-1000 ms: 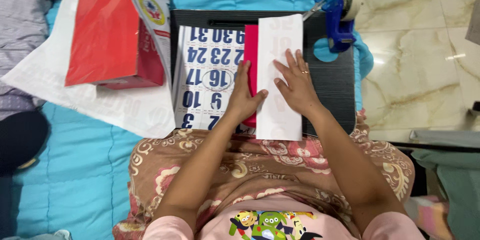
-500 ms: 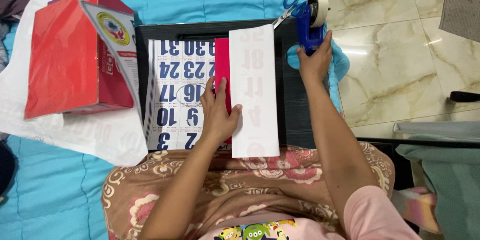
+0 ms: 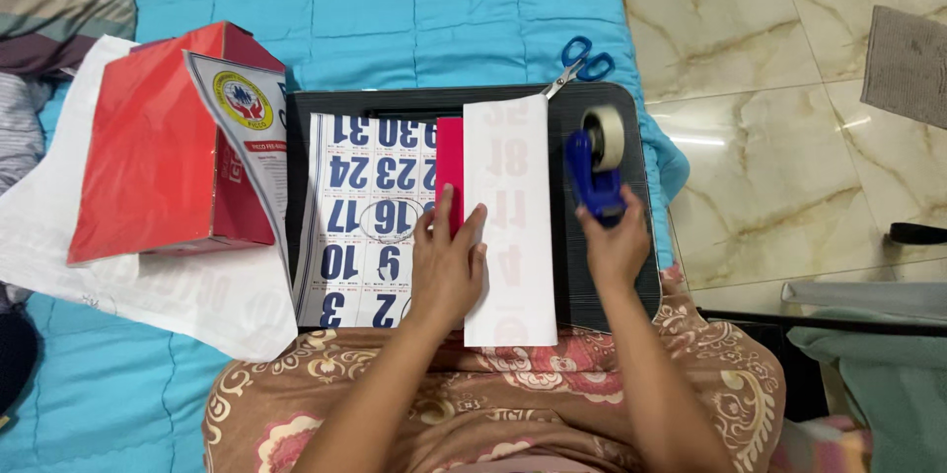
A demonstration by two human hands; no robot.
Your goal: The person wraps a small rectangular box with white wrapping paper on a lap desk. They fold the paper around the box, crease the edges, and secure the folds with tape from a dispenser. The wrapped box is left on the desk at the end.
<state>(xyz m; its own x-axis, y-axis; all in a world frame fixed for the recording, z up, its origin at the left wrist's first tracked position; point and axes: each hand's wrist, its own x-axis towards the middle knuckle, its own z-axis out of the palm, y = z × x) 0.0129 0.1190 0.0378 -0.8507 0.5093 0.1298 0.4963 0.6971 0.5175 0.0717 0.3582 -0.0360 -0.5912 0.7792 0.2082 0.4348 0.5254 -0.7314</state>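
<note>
The left hand point(image 3: 446, 261) is lying flat with its fingers spread and together pressing on the left edge of a white folded paper strip point(image 3: 510, 221), gripping nothing, on the black lap tray surface point(image 3: 641, 266). Its palm is covering part of the calendar sheet point(image 3: 370, 221) and the lower end of a red strip point(image 3: 450, 162), so how far the red piece is running under the white paper cannot be told. Faint mirrored digits are showing through the white paper, too pale to make out well.

The right hand point(image 3: 614, 251) is closing around the handle end of a blue tape dispenser point(image 3: 595, 177), which is resting on the tray just right of the white strip; the fingers are wrapping under it and are mostly hidden, so the grip itself is only partly showing. The roll of tape point(image 3: 605, 136) is sitting at the dispenser's far end.

Blue-handled scissors point(image 3: 580, 64) are lying at the tray's far edge on the turquoise bedspread point(image 3: 414, 9), their blade tips reaching the white strip's top corner. A red paper bag point(image 3: 163, 157) is standing tilted at the left on a large white sheet point(image 3: 148, 300), its base hiding the calendar's left margin. The person's forearms are being cut off by the lower edge. At the far left a pillow point(image 3: 59, 0) is only partly showing.
</note>
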